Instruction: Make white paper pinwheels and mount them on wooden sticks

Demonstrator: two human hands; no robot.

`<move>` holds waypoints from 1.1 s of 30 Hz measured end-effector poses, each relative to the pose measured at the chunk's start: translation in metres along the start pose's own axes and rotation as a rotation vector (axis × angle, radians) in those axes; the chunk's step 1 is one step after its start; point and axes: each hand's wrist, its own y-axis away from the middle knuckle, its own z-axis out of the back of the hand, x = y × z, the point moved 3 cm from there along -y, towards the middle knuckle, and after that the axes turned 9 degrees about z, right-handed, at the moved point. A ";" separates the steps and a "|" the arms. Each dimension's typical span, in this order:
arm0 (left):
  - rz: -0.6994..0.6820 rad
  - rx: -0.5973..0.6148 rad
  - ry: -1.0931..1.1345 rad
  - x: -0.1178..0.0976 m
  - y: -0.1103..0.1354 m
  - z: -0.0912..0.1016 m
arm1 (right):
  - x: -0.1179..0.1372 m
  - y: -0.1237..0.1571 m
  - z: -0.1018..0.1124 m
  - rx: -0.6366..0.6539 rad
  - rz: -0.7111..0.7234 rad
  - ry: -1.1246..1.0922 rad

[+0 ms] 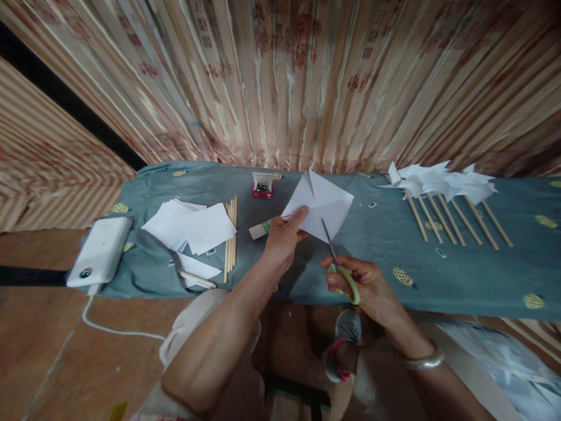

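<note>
Sheet (328, 202) is held up over the cloth-covered table (377, 234), one corner toward the wearer, a slit running in from the far corner; I've got the left hand (284, 237) clamped on its left side, thumb on top, other fingers mostly hidden beneath; right hand (359, 278) has thumb and fingers wrapped on the handles of the scissors (344, 273), blades across the near corner, tip aimed at the middle; can't tell from my end whether the blades are parted, they read as one line.

Main risk I'd flag is overcutting; one long stroke could run the near cut into the far slit and split the sheet. Second, it hangs on a single pinch; the free side could sag or twist and pull the cut off line. Third, fingertips under the paper are out of my sight; a slip of the blades could nick one.

Lesser: red box (263, 188) of small metal bits has its lid up, near the sheet; a careless sweep could tip it; loose sticks (231, 240) could roll if bumped; pinwheels (451, 182) lie well apart on the right, low exposure.
</note>
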 end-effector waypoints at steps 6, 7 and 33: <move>0.008 0.005 -0.016 0.000 0.001 0.000 | -0.002 0.000 0.000 -0.004 0.008 0.005; 0.009 0.007 -0.017 0.000 0.001 0.000 | -0.002 0.000 0.000 -0.004 0.007 0.006; 0.050 0.021 -0.047 0.005 0.001 0.000 | 0.001 -0.001 0.002 -0.045 0.031 0.014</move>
